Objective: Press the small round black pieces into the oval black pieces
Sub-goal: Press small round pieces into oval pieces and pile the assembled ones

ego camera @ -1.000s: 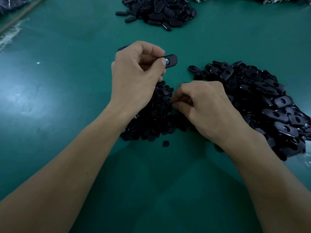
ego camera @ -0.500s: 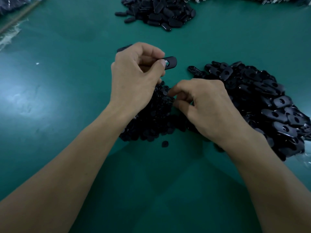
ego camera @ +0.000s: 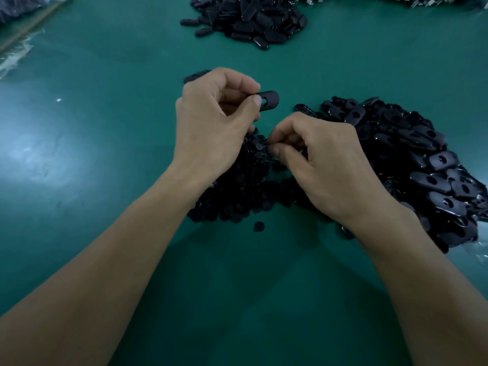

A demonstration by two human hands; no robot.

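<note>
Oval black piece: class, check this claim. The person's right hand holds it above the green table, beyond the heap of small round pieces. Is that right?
No: the head view shows the left hand pinching the oval black piece, not the right hand, which is at the heap of small round pieces. The rest stands: it is held above the green table, beyond that heap.

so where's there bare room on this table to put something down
Bare green mat lies left of the left hand, in the band between the far pile and the right hand, and near, between the forearms. Crowded: the round pieces under both hands, running into the oval pieces at right.
</note>
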